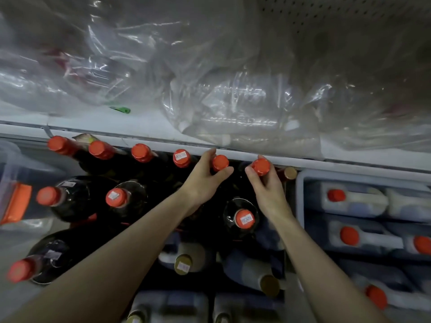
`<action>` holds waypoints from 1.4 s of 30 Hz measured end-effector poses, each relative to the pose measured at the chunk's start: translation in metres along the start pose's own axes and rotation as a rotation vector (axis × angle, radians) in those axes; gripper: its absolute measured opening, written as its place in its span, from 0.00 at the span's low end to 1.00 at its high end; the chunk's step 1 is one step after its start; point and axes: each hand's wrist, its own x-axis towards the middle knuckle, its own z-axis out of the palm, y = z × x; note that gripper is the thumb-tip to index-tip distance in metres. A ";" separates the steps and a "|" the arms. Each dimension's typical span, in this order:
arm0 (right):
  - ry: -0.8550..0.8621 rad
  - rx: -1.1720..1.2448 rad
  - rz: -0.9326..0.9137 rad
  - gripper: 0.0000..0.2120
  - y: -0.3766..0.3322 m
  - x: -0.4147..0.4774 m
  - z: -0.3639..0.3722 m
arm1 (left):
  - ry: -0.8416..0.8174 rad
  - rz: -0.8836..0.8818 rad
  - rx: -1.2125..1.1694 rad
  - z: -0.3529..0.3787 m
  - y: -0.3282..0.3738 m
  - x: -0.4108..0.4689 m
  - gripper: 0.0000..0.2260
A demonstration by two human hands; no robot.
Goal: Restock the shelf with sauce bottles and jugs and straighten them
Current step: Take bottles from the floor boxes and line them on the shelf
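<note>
Left hand (205,180): grip closed round the neck of a dark sauce bottle (220,163), red cap showing between thumb and fingers. Right hand (265,185): grip closed on the neighbouring bottle (261,166), just under its red cap. Both bottles sit at the right end of the back row, right under the shelf edge (245,152). White jugs (354,201) lie in a grey crate (300,197) to the right. Clear plastic bags (233,101) on the shelf above; contents look like empty bottles, too blurred to confirm.
</note>
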 end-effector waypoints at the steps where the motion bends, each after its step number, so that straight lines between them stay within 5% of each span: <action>1: -0.004 0.004 0.000 0.17 0.002 0.002 0.001 | 0.016 0.002 0.008 0.001 -0.002 0.003 0.30; 10: 0.014 0.020 -0.042 0.06 0.010 0.007 0.004 | 0.162 0.109 0.171 0.008 -0.007 0.009 0.10; 21: 0.038 0.038 -0.176 0.03 -0.071 -0.033 -0.021 | 0.181 0.257 0.207 -0.006 0.054 -0.055 0.11; 28: 0.037 -0.054 -0.287 0.04 -0.220 -0.105 -0.055 | 0.218 0.402 0.148 -0.033 0.179 -0.155 0.08; 42: 0.001 -0.111 -0.692 0.09 -0.632 -0.288 -0.101 | 0.334 0.843 0.089 -0.109 0.541 -0.415 0.08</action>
